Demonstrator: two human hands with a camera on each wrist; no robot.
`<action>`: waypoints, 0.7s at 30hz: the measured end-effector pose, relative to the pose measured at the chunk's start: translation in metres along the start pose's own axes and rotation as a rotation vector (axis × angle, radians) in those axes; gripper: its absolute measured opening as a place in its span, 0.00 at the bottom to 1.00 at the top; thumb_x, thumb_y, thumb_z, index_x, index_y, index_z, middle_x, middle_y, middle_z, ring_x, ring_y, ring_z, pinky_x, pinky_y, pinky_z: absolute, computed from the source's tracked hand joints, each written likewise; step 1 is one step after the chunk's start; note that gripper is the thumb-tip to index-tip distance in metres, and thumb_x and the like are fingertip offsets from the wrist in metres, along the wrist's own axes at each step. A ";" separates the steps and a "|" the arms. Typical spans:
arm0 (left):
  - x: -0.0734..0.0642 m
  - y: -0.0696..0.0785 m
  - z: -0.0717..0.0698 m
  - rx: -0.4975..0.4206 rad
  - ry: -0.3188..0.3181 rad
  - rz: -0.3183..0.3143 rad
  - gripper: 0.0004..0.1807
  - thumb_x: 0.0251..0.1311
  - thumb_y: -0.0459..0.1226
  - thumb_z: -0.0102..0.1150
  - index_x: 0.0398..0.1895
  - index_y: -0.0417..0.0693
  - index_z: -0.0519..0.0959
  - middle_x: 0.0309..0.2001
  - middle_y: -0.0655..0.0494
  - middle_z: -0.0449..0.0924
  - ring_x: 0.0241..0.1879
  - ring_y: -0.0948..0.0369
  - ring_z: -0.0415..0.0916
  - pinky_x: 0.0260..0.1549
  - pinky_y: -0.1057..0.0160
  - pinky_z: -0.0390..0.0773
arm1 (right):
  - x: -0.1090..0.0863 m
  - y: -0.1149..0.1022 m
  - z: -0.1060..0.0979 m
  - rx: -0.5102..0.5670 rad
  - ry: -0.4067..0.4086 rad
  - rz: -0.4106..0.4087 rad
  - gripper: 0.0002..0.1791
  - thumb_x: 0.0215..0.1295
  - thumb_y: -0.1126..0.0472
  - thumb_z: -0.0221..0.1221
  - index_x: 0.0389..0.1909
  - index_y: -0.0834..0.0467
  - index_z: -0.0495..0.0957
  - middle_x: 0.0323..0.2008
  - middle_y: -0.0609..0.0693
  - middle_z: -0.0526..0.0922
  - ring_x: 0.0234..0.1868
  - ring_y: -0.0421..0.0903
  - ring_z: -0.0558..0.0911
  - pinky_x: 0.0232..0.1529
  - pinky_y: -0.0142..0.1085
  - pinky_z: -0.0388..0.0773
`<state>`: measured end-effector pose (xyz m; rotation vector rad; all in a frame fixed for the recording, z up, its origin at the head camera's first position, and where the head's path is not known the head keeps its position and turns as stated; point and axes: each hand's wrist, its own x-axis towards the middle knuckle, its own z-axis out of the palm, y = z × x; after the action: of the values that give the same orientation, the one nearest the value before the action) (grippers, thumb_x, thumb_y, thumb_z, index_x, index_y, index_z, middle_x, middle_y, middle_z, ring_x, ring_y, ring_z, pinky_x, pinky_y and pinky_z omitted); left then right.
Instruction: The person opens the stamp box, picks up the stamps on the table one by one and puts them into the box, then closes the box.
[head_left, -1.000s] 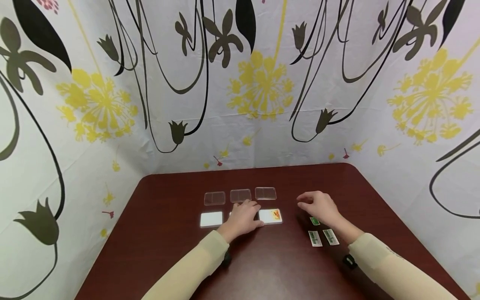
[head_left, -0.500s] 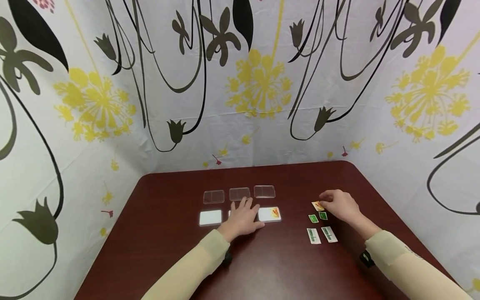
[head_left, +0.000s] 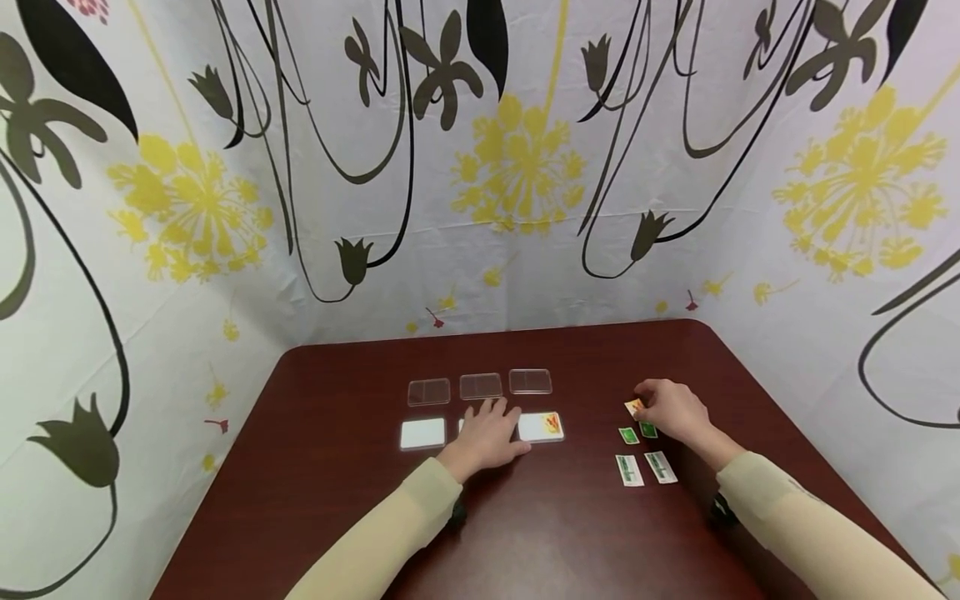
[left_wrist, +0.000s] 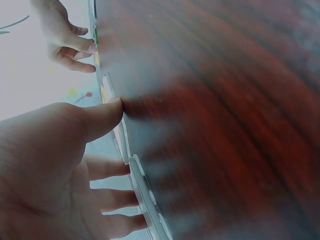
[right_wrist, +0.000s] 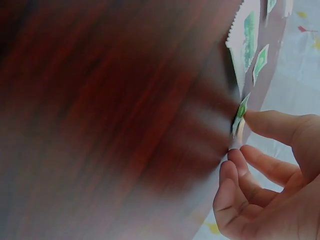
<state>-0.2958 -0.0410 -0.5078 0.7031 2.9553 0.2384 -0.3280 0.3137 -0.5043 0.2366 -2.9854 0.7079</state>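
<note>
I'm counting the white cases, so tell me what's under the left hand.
Under the left hand, a sliver of a white case shows. The rest is covered, so any picture on it can't be seen.

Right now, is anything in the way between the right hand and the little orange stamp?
Nothing visible is. In the head view, the right hand is right at the orange stamp, covering part of it. Two small green stamps lie on the near side, not between them.
</note>
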 end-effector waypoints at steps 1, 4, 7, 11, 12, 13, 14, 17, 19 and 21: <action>0.000 0.000 -0.001 -0.003 0.000 0.001 0.38 0.68 0.60 0.55 0.76 0.52 0.66 0.75 0.43 0.58 0.74 0.42 0.55 0.65 0.35 0.60 | 0.001 0.000 0.000 0.002 0.001 0.001 0.24 0.55 0.58 0.72 0.52 0.62 0.83 0.36 0.52 0.86 0.33 0.48 0.83 0.26 0.43 0.74; 0.000 0.000 -0.001 -0.004 0.005 0.000 0.38 0.68 0.60 0.55 0.76 0.52 0.66 0.75 0.44 0.59 0.74 0.42 0.55 0.64 0.36 0.62 | 0.003 -0.001 0.000 0.023 0.002 -0.005 0.23 0.53 0.60 0.73 0.50 0.62 0.83 0.34 0.52 0.86 0.33 0.48 0.83 0.27 0.44 0.75; 0.000 0.000 -0.001 -0.007 0.013 -0.002 0.38 0.68 0.60 0.55 0.75 0.52 0.67 0.75 0.44 0.60 0.74 0.43 0.55 0.64 0.37 0.63 | 0.004 0.000 0.002 0.043 0.014 -0.018 0.22 0.51 0.61 0.74 0.48 0.63 0.83 0.32 0.51 0.86 0.32 0.49 0.83 0.27 0.44 0.76; 0.000 -0.001 0.001 -0.004 0.022 -0.005 0.38 0.67 0.60 0.57 0.75 0.52 0.68 0.75 0.44 0.61 0.74 0.43 0.56 0.63 0.37 0.64 | 0.005 0.000 0.004 0.070 0.030 -0.043 0.19 0.50 0.64 0.75 0.43 0.62 0.83 0.30 0.50 0.85 0.31 0.48 0.83 0.28 0.44 0.76; 0.000 -0.001 0.001 -0.003 0.023 -0.007 0.37 0.68 0.60 0.56 0.75 0.52 0.68 0.75 0.44 0.61 0.74 0.43 0.56 0.63 0.38 0.64 | 0.005 0.000 0.004 0.078 0.031 -0.048 0.18 0.50 0.65 0.75 0.43 0.62 0.83 0.30 0.50 0.85 0.31 0.47 0.82 0.27 0.44 0.75; 0.000 -0.001 0.001 0.001 0.022 -0.009 0.37 0.68 0.60 0.56 0.75 0.52 0.68 0.75 0.44 0.61 0.74 0.43 0.56 0.63 0.38 0.64 | 0.005 -0.001 0.005 0.083 0.033 -0.052 0.18 0.49 0.66 0.75 0.42 0.62 0.83 0.30 0.51 0.85 0.30 0.47 0.82 0.28 0.43 0.75; 0.000 -0.001 0.001 0.002 0.023 -0.010 0.37 0.68 0.60 0.56 0.75 0.53 0.68 0.75 0.44 0.61 0.74 0.43 0.56 0.63 0.38 0.64 | 0.005 -0.001 0.005 0.091 0.035 -0.055 0.18 0.49 0.67 0.74 0.42 0.62 0.83 0.30 0.51 0.84 0.30 0.47 0.81 0.28 0.43 0.75; 0.001 -0.001 0.000 0.005 0.020 -0.013 0.37 0.68 0.60 0.55 0.75 0.53 0.68 0.75 0.45 0.61 0.74 0.44 0.56 0.64 0.37 0.64 | 0.006 -0.003 0.006 0.106 0.039 -0.060 0.18 0.48 0.70 0.74 0.42 0.61 0.82 0.30 0.52 0.84 0.30 0.47 0.80 0.27 0.42 0.74; 0.001 -0.001 0.000 0.008 0.019 -0.013 0.37 0.68 0.60 0.55 0.75 0.54 0.67 0.75 0.45 0.61 0.74 0.44 0.57 0.64 0.37 0.63 | 0.006 -0.004 0.006 0.106 0.046 -0.064 0.18 0.47 0.71 0.74 0.40 0.60 0.80 0.29 0.51 0.82 0.28 0.47 0.78 0.26 0.41 0.72; 0.001 -0.001 0.000 0.014 0.021 -0.010 0.36 0.68 0.60 0.55 0.75 0.55 0.68 0.75 0.45 0.61 0.73 0.44 0.57 0.64 0.37 0.64 | 0.006 -0.004 0.006 0.102 0.051 -0.071 0.16 0.47 0.71 0.74 0.36 0.60 0.79 0.26 0.50 0.80 0.26 0.47 0.76 0.25 0.41 0.70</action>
<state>-0.2976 -0.0417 -0.5081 0.6909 2.9821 0.2263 -0.3339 0.3064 -0.5076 0.3237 -2.8807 0.8456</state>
